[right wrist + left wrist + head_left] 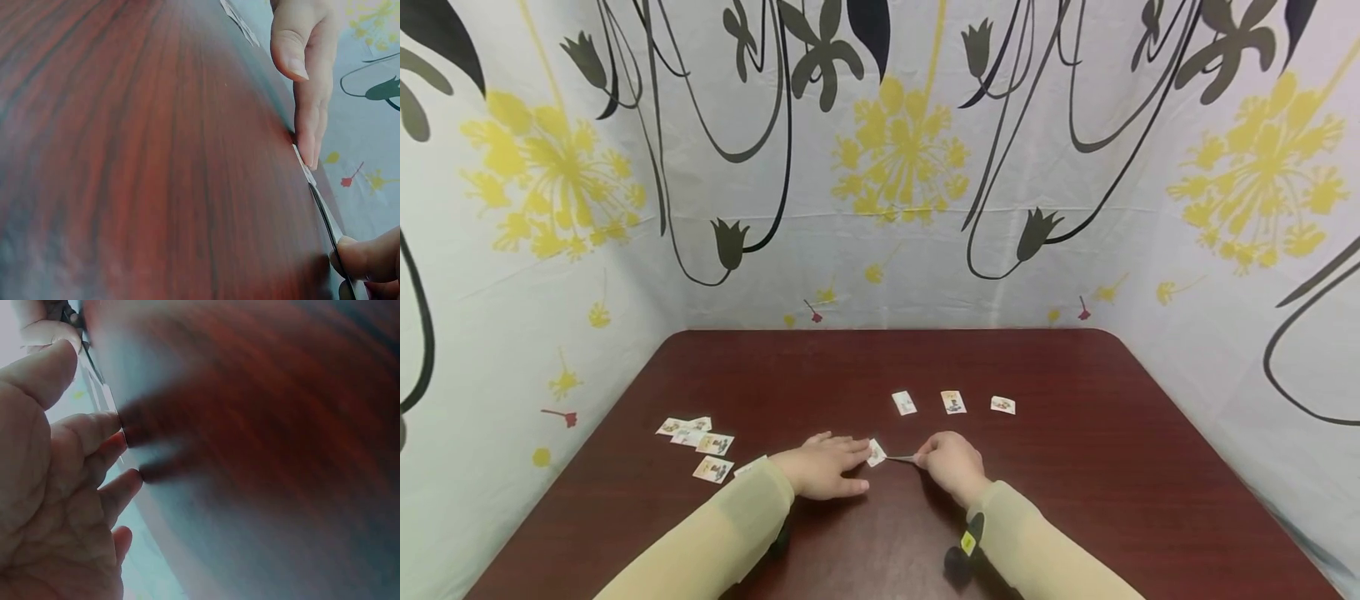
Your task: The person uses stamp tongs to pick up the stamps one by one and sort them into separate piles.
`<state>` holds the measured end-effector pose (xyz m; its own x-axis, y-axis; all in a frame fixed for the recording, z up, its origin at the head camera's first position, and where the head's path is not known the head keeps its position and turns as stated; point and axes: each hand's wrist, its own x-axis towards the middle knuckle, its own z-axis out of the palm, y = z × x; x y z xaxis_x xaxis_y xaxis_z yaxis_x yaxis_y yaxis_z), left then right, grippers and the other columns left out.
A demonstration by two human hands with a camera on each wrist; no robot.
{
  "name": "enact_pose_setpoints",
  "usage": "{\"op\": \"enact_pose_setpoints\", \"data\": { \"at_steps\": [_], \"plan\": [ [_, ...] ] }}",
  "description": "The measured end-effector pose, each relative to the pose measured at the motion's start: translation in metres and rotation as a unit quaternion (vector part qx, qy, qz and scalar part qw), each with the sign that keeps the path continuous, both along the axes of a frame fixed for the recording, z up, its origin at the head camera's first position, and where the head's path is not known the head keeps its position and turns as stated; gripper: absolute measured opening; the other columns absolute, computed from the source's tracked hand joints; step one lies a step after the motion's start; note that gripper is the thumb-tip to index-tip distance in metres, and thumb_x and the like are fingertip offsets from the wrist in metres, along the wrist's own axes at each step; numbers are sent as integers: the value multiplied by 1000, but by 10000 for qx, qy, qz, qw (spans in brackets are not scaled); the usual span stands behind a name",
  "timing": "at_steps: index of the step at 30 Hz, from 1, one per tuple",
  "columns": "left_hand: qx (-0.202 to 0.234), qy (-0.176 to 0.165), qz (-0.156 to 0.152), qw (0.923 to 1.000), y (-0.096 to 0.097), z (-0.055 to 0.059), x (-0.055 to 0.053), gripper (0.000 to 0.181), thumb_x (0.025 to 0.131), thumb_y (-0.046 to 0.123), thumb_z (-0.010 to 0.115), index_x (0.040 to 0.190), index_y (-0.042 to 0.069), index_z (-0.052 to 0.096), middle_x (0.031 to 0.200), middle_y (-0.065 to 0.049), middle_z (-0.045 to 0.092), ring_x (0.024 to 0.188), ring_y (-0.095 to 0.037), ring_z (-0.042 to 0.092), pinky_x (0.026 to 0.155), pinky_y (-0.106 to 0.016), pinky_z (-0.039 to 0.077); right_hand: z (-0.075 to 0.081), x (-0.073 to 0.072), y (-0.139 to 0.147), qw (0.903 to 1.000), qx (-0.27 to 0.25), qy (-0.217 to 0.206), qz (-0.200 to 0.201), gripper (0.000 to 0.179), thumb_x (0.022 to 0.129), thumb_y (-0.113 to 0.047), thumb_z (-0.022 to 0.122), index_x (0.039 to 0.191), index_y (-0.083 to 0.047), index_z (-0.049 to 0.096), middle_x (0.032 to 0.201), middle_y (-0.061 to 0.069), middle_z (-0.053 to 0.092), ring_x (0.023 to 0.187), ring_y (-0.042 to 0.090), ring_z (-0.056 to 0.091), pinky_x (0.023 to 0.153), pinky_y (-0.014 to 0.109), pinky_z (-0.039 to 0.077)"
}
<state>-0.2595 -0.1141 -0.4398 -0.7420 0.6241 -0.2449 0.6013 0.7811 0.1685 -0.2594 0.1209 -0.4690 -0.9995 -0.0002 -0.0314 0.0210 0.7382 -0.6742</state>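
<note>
While the right hand (953, 467) pinches a slim metal tool (901, 458), apparently tweezers, between thumb and bent fingers, the left hand (826, 467) lies palm down, its fingers straight and gripping nothing. The tool's narrow tip meets the right side of a small card (877, 452), which lies turned at an angle around the middle of the table (1150, 500); the left fingertips touch the card's other side. It is thin, flat and white, with a printed picture too small to make out.

Both sleeves (1037, 542) are pale, soft-looking cloth, and a black strap with a yellow label (967, 543) shows at the right cuff. The left hand and cuff partly cover another card (751, 465). Toward the table's left edge, several printed cards (715, 444) overlap, and a single one (713, 470) lies just nearer the front edge. Between the hands and the far edge, three separate cards (953, 402) form a loose row.

The table is glossy, dark red-brown with streaky wood grain, its far corners rounded. Creased white fabric (880, 283) printed with yellow and grey flowers hangs around it.
</note>
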Motion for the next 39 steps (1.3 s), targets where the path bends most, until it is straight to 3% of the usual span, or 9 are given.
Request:
{"op": "enact_pose_setpoints", "data": {
  "at_steps": [6, 13, 22, 39],
  "plan": [
    [-25, 186, -76, 9998, 3, 1, 6, 64, 96, 54, 47, 147, 17, 42, 152, 1, 37, 140, -24, 32, 113, -50, 20, 1, -1, 3, 10000, 2, -24, -36, 14, 83, -20, 72, 70, -19, 71, 78, -7, 64, 75, 14, 55, 78, 42, 43],
    [112, 359, -163, 9992, 4, -5, 6, 63, 96, 55, 46, 147, 18, 43, 148, -1, 41, 138, -25, 35, 111, -50, 23, 2, -2, 6, 9999, -66, -68, -125, 13, 84, -20, 72, 70, -18, 70, 75, -6, 63, 75, 16, 54, 78, 44, 42],
    [130, 159, -125, 9997, 10, 2, 13, 65, 94, 59, 47, 147, 21, 43, 145, -1, 41, 135, -25, 36, 110, -47, 25, -2, -5, 12, 9998, -62, -18, -200, 13, 83, -20, 72, 70, -18, 71, 77, -7, 64, 75, 15, 56, 79, 44, 42],
    [143, 172, -239, 9995, 11, -2, 15, 67, 94, 60, 45, 146, 18, 43, 151, 4, 38, 140, -18, 32, 114, -50, 19, -1, -6, 16, 9997, -54, 1, -257, 13, 83, -21, 72, 71, -19, 71, 77, -7, 65, 77, 15, 57, 81, 45, 42]
  ]
}}
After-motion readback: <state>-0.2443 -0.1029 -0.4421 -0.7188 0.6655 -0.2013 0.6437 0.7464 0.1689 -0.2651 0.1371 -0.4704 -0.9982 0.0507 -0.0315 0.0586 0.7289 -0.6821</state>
